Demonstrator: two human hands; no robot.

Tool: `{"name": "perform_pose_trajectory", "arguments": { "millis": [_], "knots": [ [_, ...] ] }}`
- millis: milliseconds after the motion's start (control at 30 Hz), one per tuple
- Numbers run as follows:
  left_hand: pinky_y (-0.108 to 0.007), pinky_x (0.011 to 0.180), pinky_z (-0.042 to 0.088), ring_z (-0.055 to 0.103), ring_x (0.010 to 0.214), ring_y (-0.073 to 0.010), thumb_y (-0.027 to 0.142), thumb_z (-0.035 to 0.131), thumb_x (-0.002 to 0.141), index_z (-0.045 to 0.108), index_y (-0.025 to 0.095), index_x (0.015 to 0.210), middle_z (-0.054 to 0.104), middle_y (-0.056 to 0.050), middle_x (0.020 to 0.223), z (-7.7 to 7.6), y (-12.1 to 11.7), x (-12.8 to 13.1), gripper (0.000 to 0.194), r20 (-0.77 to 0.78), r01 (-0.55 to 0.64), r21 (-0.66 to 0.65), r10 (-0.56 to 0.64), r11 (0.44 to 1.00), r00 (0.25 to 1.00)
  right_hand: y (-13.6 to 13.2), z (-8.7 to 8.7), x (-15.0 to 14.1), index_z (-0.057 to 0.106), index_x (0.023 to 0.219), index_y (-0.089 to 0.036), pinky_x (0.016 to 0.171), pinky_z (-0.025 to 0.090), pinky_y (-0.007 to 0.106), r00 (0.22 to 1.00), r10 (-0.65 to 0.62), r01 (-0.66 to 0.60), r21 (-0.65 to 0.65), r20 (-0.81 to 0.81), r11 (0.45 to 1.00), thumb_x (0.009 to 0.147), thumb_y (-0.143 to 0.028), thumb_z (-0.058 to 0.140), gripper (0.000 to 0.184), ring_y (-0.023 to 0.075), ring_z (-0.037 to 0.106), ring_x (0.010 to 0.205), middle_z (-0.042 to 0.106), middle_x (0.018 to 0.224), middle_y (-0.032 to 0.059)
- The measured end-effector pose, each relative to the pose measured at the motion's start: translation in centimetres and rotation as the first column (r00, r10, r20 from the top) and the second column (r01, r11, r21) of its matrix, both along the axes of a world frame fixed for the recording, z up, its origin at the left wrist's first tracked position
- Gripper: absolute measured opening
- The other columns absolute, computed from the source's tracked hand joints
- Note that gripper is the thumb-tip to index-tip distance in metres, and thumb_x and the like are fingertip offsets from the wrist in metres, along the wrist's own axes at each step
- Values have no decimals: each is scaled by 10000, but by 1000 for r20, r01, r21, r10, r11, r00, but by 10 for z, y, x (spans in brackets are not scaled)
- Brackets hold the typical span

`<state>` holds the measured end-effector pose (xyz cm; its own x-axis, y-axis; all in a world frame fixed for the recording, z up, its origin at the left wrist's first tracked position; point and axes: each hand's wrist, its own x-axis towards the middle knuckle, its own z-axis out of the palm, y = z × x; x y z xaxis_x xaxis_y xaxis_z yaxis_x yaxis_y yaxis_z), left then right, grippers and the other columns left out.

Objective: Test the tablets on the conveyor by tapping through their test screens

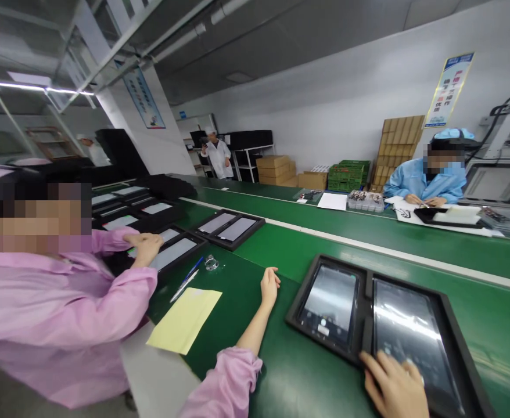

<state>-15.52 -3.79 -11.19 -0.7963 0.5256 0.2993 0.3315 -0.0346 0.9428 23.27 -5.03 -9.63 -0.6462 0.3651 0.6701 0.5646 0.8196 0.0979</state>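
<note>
My left hand (270, 287) rests on the green tabletop left of a black tray, its fingers curled loosely closed with nothing visible in them. My right hand (397, 383) is open, fingers apart, over the near part of the tray. Its fingertips are at the divider and the lower edge of the right tablet (407, 316). That tablet has a dark, glossy screen with light reflected in it. In the other compartment of the black tray (368, 293) lies a second tablet (331, 299), its screen lit at the top, with a small white label near its lower edge.
A yellow paper (185, 319), pens (187, 277) and a small clear round object (211, 263) lie left of my hand. Beyond is another tray of tablets (229, 226). A co-worker in pink (54, 313) handles trays at left; one in blue (429, 174) sits opposite.
</note>
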Motion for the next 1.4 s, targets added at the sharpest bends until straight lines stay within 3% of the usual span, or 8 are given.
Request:
{"name": "perform_pose_trajectory", "arguments": {
  "millis": [200, 367, 467, 700, 933, 1067, 1200, 1400],
  "knots": [
    [-246, 595, 483, 596, 553, -133, 559, 269, 965, 581, 197, 923, 591, 8, 649, -3, 4, -3, 481, -94, -35, -137, 22, 990, 995, 71, 12, -35, 656, 1043, -154, 608, 265, 322, 903, -415, 412, -51, -110, 910, 913, -119, 442, 253, 215, 555, 698, 602, 806, 81],
    [-324, 833, 504, 660, 909, -205, 273, 497, 908, 615, 199, 969, 673, -76, 947, 9, 0, -38, 152, -262, -192, -340, 103, 921, 960, 68, -27, -51, 532, 865, -193, 580, 331, 297, 985, -118, 92, -194, -125, 977, 901, -121, 381, 171, 194, 596, 670, 608, 750, 40],
    [-407, 958, 462, 559, 1170, -291, 180, 544, 848, 580, 146, 1160, 582, -181, 1229, 20, -1, -73, 316, -337, -351, -430, 213, 832, 917, 59, -43, -53, 475, 847, -213, 562, 363, 300, 994, -10, -12, -209, -106, 978, 934, -152, 334, 176, 182, 593, 571, 610, 686, 6],
    [-493, 979, 454, 413, 1292, -377, 254, 615, 827, 306, 89, 1458, 335, -263, 1477, 29, 24, -134, 721, -407, -502, -569, 307, 652, 860, 57, -31, -51, 487, 947, -211, 537, 416, 295, 995, 11, -34, -235, -98, 971, 1012, -242, 282, 216, 191, 611, 522, 638, 671, 11],
    [-507, 897, 469, 463, 1166, -378, 272, 583, 850, 537, 74, 1236, 428, -257, 1317, 37, 37, -154, 436, -440, -557, -573, 348, 602, 828, 55, -28, -55, 487, 966, -211, 543, 436, 290, 993, 46, -62, -154, -107, 986, 1050, -277, 247, 262, 189, 633, 545, 663, 717, 23],
    [-493, 951, 421, 418, 1188, -373, 243, 545, 866, 605, 78, 1079, 444, -236, 1255, 43, 34, -143, 276, -460, -550, -495, 334, 672, 823, 60, -29, -54, 506, 944, -207, 511, 413, 278, 993, 40, -62, -216, -107, 974, 1019, -248, 279, 243, 176, 595, 489, 634, 653, 2],
    [-466, 946, 405, 433, 1135, -351, 259, 573, 861, 610, 108, 983, 465, -202, 1178, 41, 36, -97, 198, -489, -485, -406, 265, 775, 831, 62, -25, -54, 561, 909, -206, 529, 397, 284, 992, -22, -28, -394, -122, 919, 951, -255, 327, 243, 194, 585, 511, 609, 609, 9],
    [-435, 899, 411, 455, 1042, -302, 278, 538, 898, 551, 148, 929, 434, -161, 1106, 38, 29, 10, 135, -540, -360, -261, 173, 896, 824, 60, -6, -52, 596, 797, -216, 522, 387, 293, 866, -212, -263, -772, -453, 578, 804, -510, 505, 307, 179, 470, 483, 486, 520, -22]
  ]
}}
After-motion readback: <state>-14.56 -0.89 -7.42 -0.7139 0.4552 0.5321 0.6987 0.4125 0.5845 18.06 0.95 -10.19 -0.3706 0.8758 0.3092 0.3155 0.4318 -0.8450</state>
